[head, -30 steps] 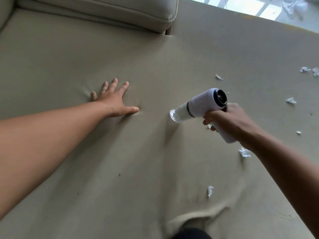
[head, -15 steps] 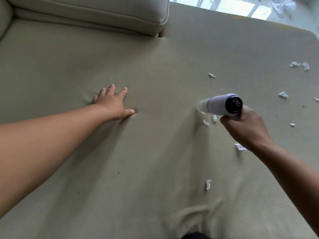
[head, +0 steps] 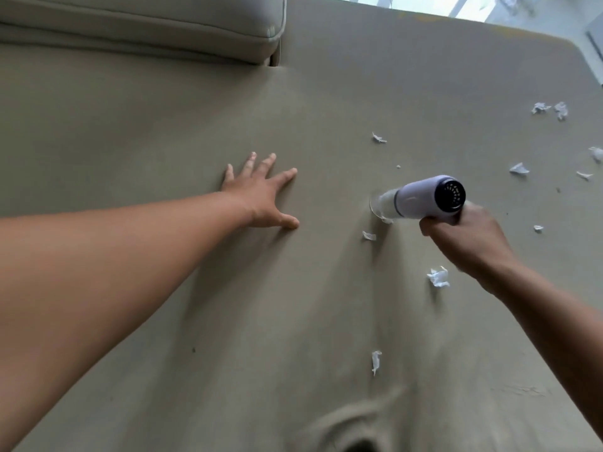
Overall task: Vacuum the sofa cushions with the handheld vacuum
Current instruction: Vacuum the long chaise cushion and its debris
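A white handheld vacuum (head: 421, 199) with a black rear vent and a clear nozzle points left and down at the beige sofa seat cushion (head: 326, 305). My right hand (head: 466, 239) grips its handle from below. The nozzle tip touches the fabric beside a small white paper scrap (head: 368, 235). My left hand (head: 262, 194) lies flat on the cushion with fingers spread, a hand's width left of the nozzle. Several more white scraps lie on the cushion, among them a larger scrap (head: 439, 277) under my right wrist and a thin scrap (head: 376, 361) nearer to me.
A back cushion (head: 146, 24) stands at the top left. More scraps (head: 549, 109) are scattered at the right side of the seat. The seat's far edge (head: 489, 29) meets a bright floor at the top right. A dent in the fabric (head: 352, 429) shows at the bottom.
The vacuum has swung from the middle of the seat to the right and its nozzle now sits lower on the fabric by the scraps. My left hand has stayed flat in place.
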